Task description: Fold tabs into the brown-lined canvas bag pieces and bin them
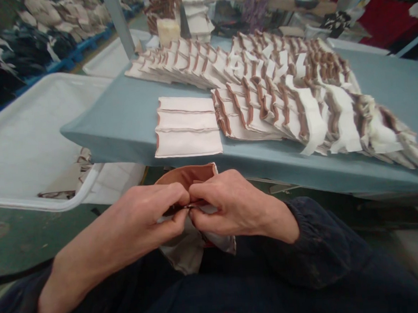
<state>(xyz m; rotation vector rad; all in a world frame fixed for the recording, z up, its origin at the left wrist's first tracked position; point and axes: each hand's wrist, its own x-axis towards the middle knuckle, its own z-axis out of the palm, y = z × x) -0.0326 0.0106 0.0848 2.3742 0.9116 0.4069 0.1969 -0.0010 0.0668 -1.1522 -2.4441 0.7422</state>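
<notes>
Between my two hands, above my lap, is a sewn fabric piece [187,253] with a brown face and a pale back. My left hand [162,207] pinches its edge between thumb and forefinger. Right beside it, my right hand [219,203] pinches the same edge, the fingertips of both hands almost touching. A small dark, shiny bit shows between the fingertips, too small to name. Beyond my hands, a flat pale panel [188,120] with stitched seams lies near the front edge of the blue-covered table [113,120].
Overlapping rows of similar sewn panels [263,110] fill the table's middle and right, some with white strips [311,113]. A white plastic bin [48,110] stands at the left, with scraps inside. A grey post [119,24] rises behind the table. Bundled fabric sits on blue pallets [69,56].
</notes>
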